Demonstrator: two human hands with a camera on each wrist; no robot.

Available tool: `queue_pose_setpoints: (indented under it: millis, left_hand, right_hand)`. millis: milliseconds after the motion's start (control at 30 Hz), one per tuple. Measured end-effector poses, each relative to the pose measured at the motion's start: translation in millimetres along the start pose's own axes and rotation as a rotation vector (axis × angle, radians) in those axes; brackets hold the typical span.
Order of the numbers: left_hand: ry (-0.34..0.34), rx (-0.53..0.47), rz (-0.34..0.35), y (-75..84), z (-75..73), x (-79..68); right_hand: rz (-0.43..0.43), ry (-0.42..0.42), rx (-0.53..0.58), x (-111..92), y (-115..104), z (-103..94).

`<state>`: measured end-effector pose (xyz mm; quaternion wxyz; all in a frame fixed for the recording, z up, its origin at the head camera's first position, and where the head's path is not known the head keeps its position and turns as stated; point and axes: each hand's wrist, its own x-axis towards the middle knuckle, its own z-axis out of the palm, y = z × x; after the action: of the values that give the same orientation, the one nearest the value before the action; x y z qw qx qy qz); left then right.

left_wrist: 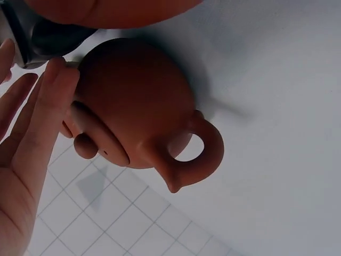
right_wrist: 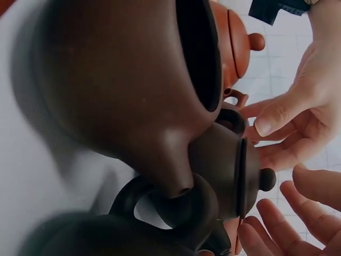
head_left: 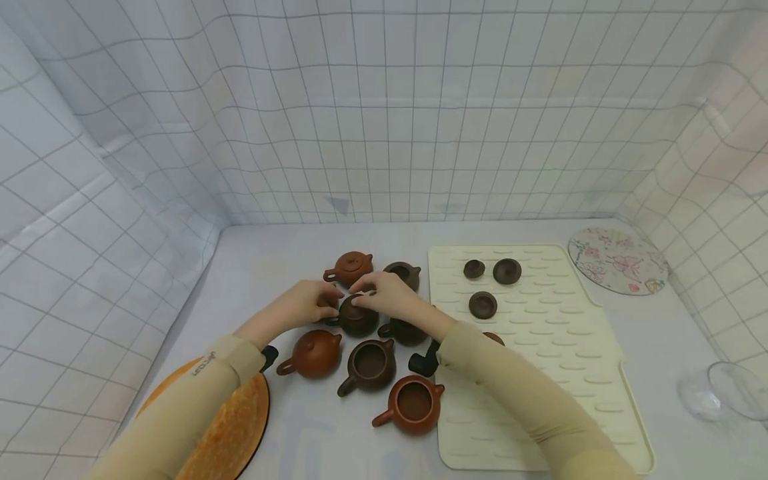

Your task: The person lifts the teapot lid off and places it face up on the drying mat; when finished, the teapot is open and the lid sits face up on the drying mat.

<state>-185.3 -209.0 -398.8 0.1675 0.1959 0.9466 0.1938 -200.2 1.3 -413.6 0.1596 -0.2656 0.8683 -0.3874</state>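
Note:
A dark brown lidded teapot (head_left: 358,319) stands between both hands, its lid with a round knob (right_wrist: 267,179) in place. At its handle side is my left hand (head_left: 307,304), with thumb and fingers loosely extended close to the handle (right_wrist: 231,120). My right hand (head_left: 389,293) reaches over from the other side, fingers spread right at the lid's edge and the knob free of them. An orange lidded teapot (left_wrist: 133,101) is close beside the left fingertips in the left wrist view. Toward the front sits an open brown teapot (right_wrist: 122,80).
Around the hands stand a reddish lidded teapot (head_left: 312,353), an open red teapot (head_left: 414,430) and an open dark teapot (head_left: 414,275). Several lids (head_left: 483,305) lie on the cream mat (head_left: 540,373). There is an orange round mat (head_left: 231,433) under the left sleeve, and a glass (head_left: 699,400) far right.

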Motion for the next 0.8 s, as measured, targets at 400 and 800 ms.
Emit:
queue_pose_setpoints:
  millis: [400,800]
  left_hand:
    - [0.005,0.041,0.008,-3.0,9.7,7.1]
    - [0.039,0.077,0.017,1.1,12.3,6.1]
  right_hand:
    - [-0.084,0.022,-0.133,2,-1,11.2]
    - [-0.072,0.051,-0.137,2,1,11.9]
